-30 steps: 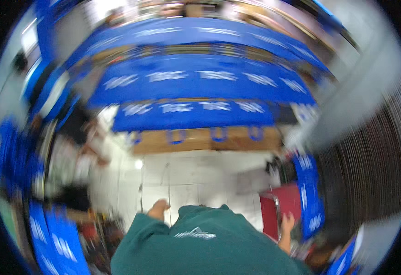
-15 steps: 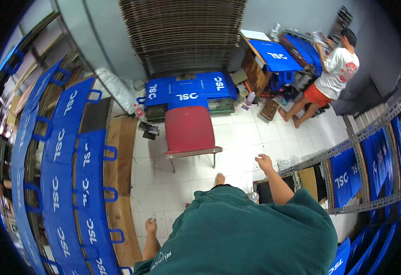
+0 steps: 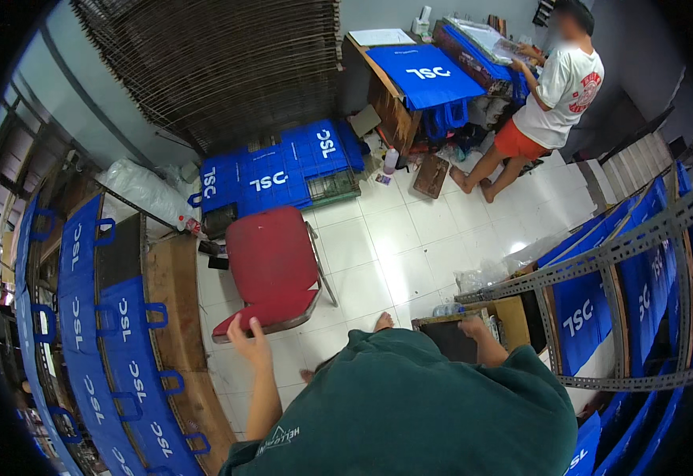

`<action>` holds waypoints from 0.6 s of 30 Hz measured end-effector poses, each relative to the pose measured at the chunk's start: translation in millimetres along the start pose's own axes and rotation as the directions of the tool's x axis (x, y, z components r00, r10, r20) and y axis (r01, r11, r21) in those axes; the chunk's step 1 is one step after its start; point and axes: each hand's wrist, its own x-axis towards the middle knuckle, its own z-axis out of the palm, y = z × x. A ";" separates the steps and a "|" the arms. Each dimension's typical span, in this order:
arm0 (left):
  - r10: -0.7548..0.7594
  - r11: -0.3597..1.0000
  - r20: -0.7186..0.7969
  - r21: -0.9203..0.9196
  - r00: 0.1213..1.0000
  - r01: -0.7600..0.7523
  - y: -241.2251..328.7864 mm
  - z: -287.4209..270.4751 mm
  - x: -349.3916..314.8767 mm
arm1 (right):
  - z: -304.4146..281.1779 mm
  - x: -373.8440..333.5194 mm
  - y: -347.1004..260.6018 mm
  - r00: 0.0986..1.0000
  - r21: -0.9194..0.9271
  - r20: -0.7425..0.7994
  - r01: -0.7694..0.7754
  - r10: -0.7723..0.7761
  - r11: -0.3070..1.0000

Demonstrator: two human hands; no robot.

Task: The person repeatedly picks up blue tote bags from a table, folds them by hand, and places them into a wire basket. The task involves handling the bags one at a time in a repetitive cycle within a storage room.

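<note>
My left hand [image 3: 250, 343] is raised at the front edge of the red chair seat [image 3: 271, 313], fingers apart and holding nothing. Whether it touches the seat I cannot tell. The red backrest [image 3: 266, 242] stands just beyond. At my right side, my right hand [image 3: 475, 328] hangs low over a small stand with a dark top [image 3: 447, 341]; its fingers are foreshortened and blurred. Past the chair, blue bags with white print [image 3: 263, 170] lie spread over a low wire rack [image 3: 335, 189].
Racks with blue bags [image 3: 132, 349] line my left, beside a wooden board [image 3: 176, 293]. A slotted metal rack [image 3: 600, 266] curves along my right. At the far right, a person in a white shirt [image 3: 557, 95] works at a table beside a blue bag [image 3: 426, 75].
My view has turned and come nearer the chair. My left hand has risen from low at my side to the chair seat; my right hand has dropped back nearer my body.
</note>
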 end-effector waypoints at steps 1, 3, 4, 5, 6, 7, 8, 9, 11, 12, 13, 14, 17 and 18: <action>0.050 0.999 0.043 0.010 0.998 -0.051 11.5 21.5 -2.4 | -11.5 18.4 10.9 0.978 0.168 -0.191 -0.048 0.080 0.985; 0.120 0.991 0.169 0.035 0.978 -0.127 33.8 60.4 -5.8 | -48.4 53.4 16.8 0.923 0.485 -0.298 -0.073 0.243 0.872; 0.127 0.988 0.249 0.053 0.960 -0.145 41.5 76.1 -9.2 | -67.9 74.0 23.5 0.906 0.583 -0.273 -0.111 0.323 0.805; 0.130 0.983 0.322 0.081 0.938 -0.164 47.3 88.6 -12.5 | -94.0 96.8 16.7 0.901 0.705 -0.226 -0.112 0.371 0.701; 0.091 0.974 0.382 0.157 0.920 -0.162 52.9 98.1 -13.7 | -129.0 116.2 -9.2 0.898 0.811 -0.166 -0.111 0.408 0.574; 0.059 0.956 0.385 0.242 0.921 -0.163 51.8 105.3 -16.0 | -158.4 131.3 -32.5 0.887 0.871 -0.167 -0.071 0.430 0.485; 0.033 0.931 0.389 0.323 0.920 -0.170 46.8 111.7 -16.6 | -184.9 146.8 -54.2 0.874 0.922 -0.165 -0.028 0.457 0.387; 0.010 0.899 0.393 0.399 0.920 -0.179 44.4 116.5 -13.6 | -210.8 165.4 -71.7 0.870 0.935 -0.131 -0.051 0.476 0.351; -0.131 0.861 0.309 0.506 0.942 -0.046 37.8 116.9 -3.5 | -249.0 202.0 -103.1 0.871 0.954 -0.099 -0.054 0.481 0.294; -0.217 0.818 0.253 0.575 0.943 0.034 31.6 117.7 4.9 | -265.5 220.3 -115.0 0.878 0.961 -0.101 -0.036 0.469 0.275; -0.303 0.759 0.188 0.640 0.934 0.118 26.6 118.3 11.0 | -280.9 241.0 -122.9 0.890 0.961 -0.122 -0.004 0.438 0.275; -0.367 0.718 0.156 0.674 0.917 0.173 25.8 116.8 16.7 | -291.1 260.5 -132.6 0.904 0.962 -0.134 0.021 0.407 0.271; -0.503 0.627 0.118 0.732 0.856 0.267 29.9 128.7 39.6 | -330.0 300.0 -148.1 0.918 0.982 -0.103 0.034 0.382 0.183; -0.526 0.617 0.149 0.744 0.837 0.256 29.6 133.5 42.9 | -343.8 314.0 -150.0 0.921 0.989 -0.079 0.025 0.382 0.143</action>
